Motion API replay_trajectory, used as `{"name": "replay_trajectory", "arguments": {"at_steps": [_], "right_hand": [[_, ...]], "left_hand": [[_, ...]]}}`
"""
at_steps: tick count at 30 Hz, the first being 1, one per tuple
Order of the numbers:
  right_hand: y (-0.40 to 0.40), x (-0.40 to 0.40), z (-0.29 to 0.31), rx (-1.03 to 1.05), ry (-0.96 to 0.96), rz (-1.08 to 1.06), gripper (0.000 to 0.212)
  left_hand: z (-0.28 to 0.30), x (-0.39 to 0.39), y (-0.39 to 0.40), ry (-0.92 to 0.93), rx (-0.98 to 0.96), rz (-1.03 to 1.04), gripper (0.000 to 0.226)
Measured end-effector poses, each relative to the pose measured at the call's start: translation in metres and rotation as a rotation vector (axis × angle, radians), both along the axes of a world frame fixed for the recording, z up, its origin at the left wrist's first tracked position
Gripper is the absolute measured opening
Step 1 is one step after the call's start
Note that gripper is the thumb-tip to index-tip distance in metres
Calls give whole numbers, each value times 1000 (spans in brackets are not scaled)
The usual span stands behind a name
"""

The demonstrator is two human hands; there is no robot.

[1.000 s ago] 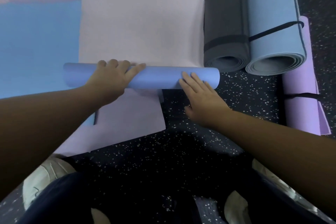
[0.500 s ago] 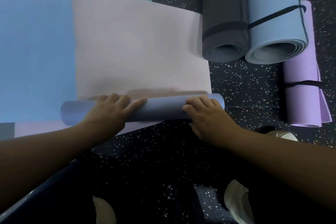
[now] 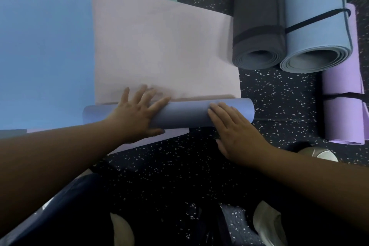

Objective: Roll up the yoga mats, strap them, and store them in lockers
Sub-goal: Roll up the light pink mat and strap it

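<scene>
Here, in the head view, a pale pink yoga mat (image 3: 163, 46) lies flat on the dark speckled floor (image 3: 279, 110), its near end wound into a blue-violet roll (image 3: 187, 115) that runs left to right just in front of the person. The left hand (image 3: 135, 116) lies over the left part of the roll with its fingers spread and straight, the fingertips reaching past the roll onto the flat pink surface; they look blurred, so how firmly they press is hard to say. The right hand (image 3: 233, 128) rests flat on the right part of the roll, fingers straight and close together, the heel of the hand off the roll toward the floor. Neither hand grips anything.

A flat blue mat (image 3: 44, 56) lies to the left, touching the pink one. To the right stand apart three finished rolls: a grey rolled mat (image 3: 257, 26) with a black strap (image 3: 257, 33), a light blue rolled mat (image 3: 313, 26) just beside it, and a purple rolled mat (image 3: 341, 106) partly behind.
</scene>
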State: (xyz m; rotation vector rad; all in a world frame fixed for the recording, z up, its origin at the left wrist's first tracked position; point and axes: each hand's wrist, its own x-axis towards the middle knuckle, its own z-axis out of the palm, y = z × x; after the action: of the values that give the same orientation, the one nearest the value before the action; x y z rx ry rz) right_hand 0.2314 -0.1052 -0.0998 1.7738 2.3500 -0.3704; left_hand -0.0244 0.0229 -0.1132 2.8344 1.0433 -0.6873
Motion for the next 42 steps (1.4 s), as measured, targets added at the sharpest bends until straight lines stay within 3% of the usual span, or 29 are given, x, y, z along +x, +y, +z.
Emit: {"name": "replay_trajectory", "arguments": {"at_steps": [7, 12, 17, 20, 22, 29, 36, 42], "right_hand": [[2, -10, -7, 52, 34, 70, 74], [1, -8, -8, -26, -44, 140, 78], [18, -4, -2, -125, -115, 151, 91], [25, -1, 4, -231, -117, 196, 93], [32, 0, 12, -304, -141, 189, 99], [51, -7, 17, -374, -132, 66, 103], [55, -7, 18, -338, -108, 26, 104], [68, -6, 20, -368, -103, -21, 106]], "left_hand": [[2, 6, 19, 40, -142, 59, 107], [11, 13, 30, 98, -230, 55, 93], [10, 11, 27, 5, -67, -10, 97], [3, 9, 20, -132, -65, -32, 76], [1, 11, 18, -130, -79, -2, 65], [-1, 21, 13, -283, 83, -86, 51], [-15, 10, 11, -225, 286, -248, 66], [-6, 19, 15, -28, 279, -157, 107]]}}
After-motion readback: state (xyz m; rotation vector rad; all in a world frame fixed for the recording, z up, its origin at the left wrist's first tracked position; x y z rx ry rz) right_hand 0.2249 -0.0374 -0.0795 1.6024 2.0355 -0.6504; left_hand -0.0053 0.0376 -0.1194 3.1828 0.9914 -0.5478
